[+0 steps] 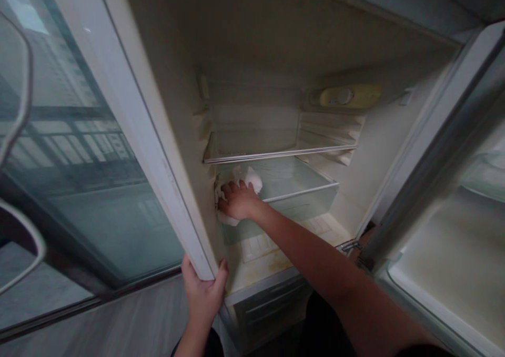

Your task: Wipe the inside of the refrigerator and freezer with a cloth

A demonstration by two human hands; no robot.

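Inside the open fridge (175, 136), my right hand (239, 200) presses a crumpled white paper towel (252, 179) against the left end of the lower glass shelf (292, 175). Its fingers are bent over the towel, and part of the towel sticks out below the hand. My left hand (203, 288) grips the lower front edge of the fridge's left wall, thumb on the inner side and fingers around the outside. Above my right hand lies the upper glass shelf (276, 151). Yellowish stains (282, 265) mark the fridge floor.
The fridge door (453, 262) stands open at the right, with a hinge (349, 245) at its base. A yellowed control box with a dial (347, 96) sits on the inner right wall. At left are a glass sliding door (118, 199) and a white cable (27, 83).
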